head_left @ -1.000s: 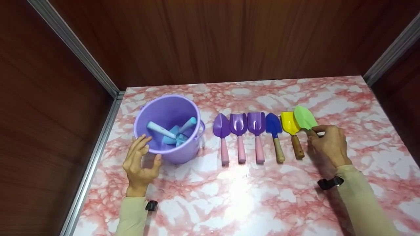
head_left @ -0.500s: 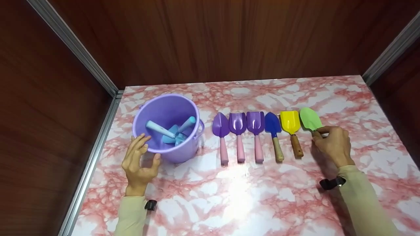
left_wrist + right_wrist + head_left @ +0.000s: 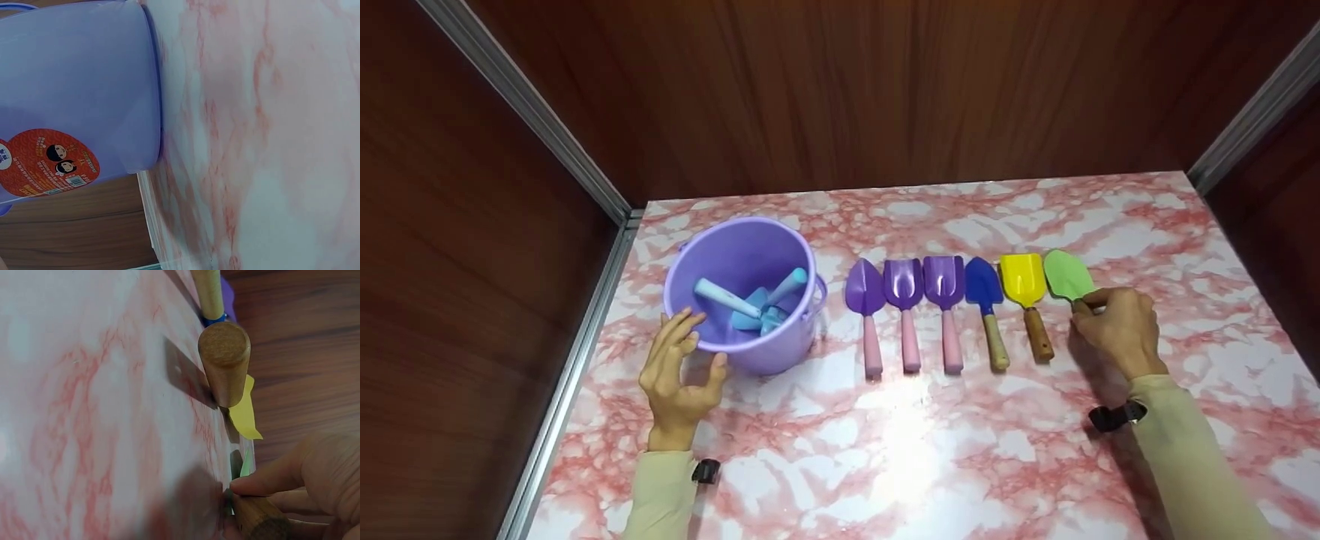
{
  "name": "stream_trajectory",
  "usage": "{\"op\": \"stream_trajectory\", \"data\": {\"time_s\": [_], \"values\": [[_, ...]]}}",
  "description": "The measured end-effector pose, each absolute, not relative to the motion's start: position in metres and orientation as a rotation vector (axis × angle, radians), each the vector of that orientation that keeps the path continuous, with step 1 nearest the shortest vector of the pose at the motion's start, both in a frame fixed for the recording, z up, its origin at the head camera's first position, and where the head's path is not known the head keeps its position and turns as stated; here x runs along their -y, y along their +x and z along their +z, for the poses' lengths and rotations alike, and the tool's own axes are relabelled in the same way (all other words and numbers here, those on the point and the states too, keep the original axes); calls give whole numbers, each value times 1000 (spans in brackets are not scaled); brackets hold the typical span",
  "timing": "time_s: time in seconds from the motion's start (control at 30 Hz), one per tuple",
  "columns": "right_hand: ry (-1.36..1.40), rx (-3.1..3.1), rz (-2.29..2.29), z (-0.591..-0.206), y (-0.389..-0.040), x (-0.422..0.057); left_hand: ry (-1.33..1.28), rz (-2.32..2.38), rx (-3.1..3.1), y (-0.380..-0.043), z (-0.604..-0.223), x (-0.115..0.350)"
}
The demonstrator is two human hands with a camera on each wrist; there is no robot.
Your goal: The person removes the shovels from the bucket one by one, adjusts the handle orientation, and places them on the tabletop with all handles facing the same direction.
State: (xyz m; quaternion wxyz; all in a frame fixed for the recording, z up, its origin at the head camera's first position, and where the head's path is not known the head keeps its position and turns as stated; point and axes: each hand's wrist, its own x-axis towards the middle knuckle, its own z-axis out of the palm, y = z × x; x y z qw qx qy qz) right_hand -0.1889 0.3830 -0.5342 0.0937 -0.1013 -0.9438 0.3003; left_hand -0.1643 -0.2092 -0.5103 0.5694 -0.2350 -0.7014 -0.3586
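Observation:
My right hand pinches the wooden handle of a green trowel at the right end of a row of small garden tools. Just left of it lies a yellow shovel with a brown wooden handle, then a blue trowel. My left hand is at the near left rim of a purple bucket, fingers spread and thumb apart. Whether it touches the rim I cannot tell. Inside the bucket lie light-blue tools, partly overlapping.
Two purple shovels and a purple trowel, all with pink handles, lie between the bucket and the blue trowel. The marbled table is bounded by dark wooden panels at the back and sides. The left wrist view shows the bucket's red label.
My right hand has shifted the green trowel rightward, off the yellow shovel's edge, so they now lie side by side. My left hand and the bucket have stayed in place.

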Motion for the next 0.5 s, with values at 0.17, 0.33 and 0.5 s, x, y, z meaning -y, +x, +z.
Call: {"op": "stream_trajectory", "data": {"time_s": [0.17,0.33,0.5], "values": [[-299,2825,900,-533,-188,-382,-553,-839,1645,-166,-510,209],[-276,2865,976,-531,-186,-383,-547,-847,1643,-167,-514,211],[-288,2917,979,-530,-187,-385,-553,-858,1643,-170,-521,214]]}}
